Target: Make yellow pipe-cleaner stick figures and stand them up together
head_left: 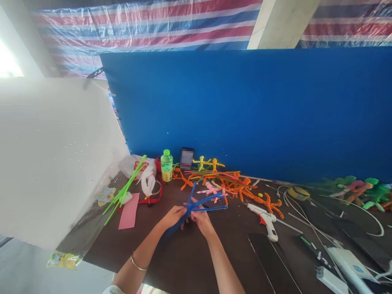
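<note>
My left hand (174, 216) and my right hand (199, 219) meet above the dark tabletop (196, 261). Together they grip a bundle of blue pipe cleaners (208, 206), twisted at the middle, with loose ends fanning out to the upper right and lower left. Just beyond my hands lie a small pink pipe-cleaner figure (211, 188) and orange pipe-cleaner figures (245, 190). A white hot glue gun (266, 220) rests to the right of my right hand, apart from it.
A green-capped drink bottle (166, 165) and a yellow pipe-cleaner figure (208, 163) stand against a blue board (245, 110). Left lie green pipe cleaners (124, 190) and a pink foam sheet (129, 211). Right lie white cables (306, 212), a black slab (269, 261) and a white power strip (349, 265).
</note>
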Tool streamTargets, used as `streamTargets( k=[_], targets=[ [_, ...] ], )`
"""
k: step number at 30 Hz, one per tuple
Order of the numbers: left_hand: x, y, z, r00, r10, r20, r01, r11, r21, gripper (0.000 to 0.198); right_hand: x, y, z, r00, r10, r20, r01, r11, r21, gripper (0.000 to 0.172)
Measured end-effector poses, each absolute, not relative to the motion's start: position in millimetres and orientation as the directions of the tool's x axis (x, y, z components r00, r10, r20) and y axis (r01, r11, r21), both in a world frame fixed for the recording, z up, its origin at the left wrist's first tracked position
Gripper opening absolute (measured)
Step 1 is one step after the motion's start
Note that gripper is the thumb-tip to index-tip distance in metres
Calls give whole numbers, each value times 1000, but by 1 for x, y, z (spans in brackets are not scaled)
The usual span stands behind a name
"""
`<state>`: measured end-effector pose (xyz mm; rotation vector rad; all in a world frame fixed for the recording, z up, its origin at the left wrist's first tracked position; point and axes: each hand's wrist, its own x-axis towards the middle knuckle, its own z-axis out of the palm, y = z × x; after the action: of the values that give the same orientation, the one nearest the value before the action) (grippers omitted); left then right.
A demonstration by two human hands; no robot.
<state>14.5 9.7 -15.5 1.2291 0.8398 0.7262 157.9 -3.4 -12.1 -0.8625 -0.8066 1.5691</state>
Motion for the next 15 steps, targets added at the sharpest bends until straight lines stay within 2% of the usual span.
streamTargets(
  k=[3,9,15],
  targets=[
    [19,5,-14,515,848,-124,56,111,992,45,156,-3,-17,-9,993,-121,-421,-113,-900,34],
    [22,7,-12,534,835,-133,-25,173,985,40,168,6,-22,71,994,-83,-418,-46,-907,26],
    [27,5,-5,547,830,-108,168,17,986,35,175,8,-25,93,993,-73,-452,-24,-892,26]
  ],
)
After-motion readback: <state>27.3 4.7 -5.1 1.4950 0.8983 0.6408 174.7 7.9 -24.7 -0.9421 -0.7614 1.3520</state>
